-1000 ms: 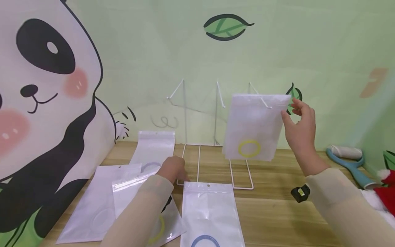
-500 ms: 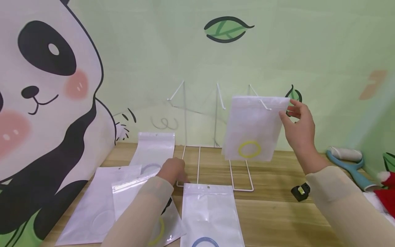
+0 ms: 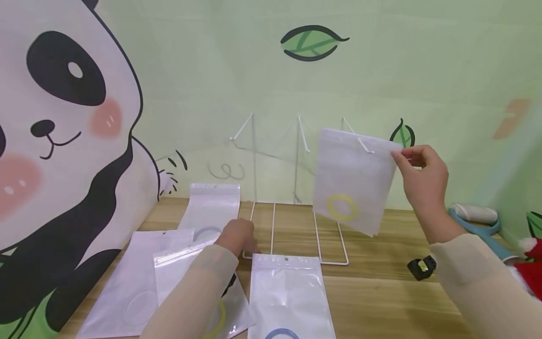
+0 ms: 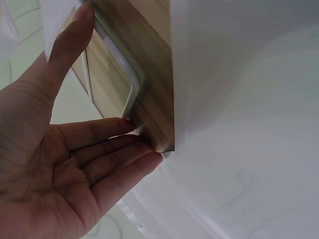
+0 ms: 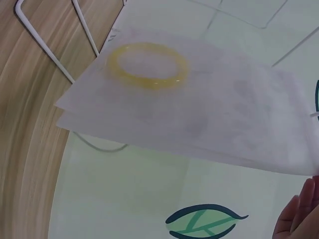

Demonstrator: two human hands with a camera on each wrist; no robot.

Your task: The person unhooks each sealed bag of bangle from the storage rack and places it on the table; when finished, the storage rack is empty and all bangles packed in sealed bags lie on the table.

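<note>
White zip-lock bags [image 3: 355,179], one showing a yellow ring through its front, hang on the right hook of a white wire display rack [image 3: 332,262]. My right hand [image 3: 425,176] pinches their upper right corner between thumb and fingers. They tilt, the right side lower. In the right wrist view at least two bags [image 5: 214,109] overlap. My left hand [image 3: 238,235] is down by the rack's base, and in the left wrist view its fingers [image 4: 112,184] are extended, fingertips at the base wire [image 4: 117,55]. Whether they press it cannot be told.
Flat bags with rings lie on the table: one in front with a blue ring [image 3: 288,292], several on the left [image 3: 135,273]. The rack's left hook [image 3: 242,127] and middle hook [image 3: 303,134] stand bare. A black item [image 3: 422,267] and a lint roller [image 3: 476,214] lie right.
My right hand has shifted right and a little down with the bags' corner. The hanging bags have swung from nearly level to tilted. My left hand stays by the base.
</note>
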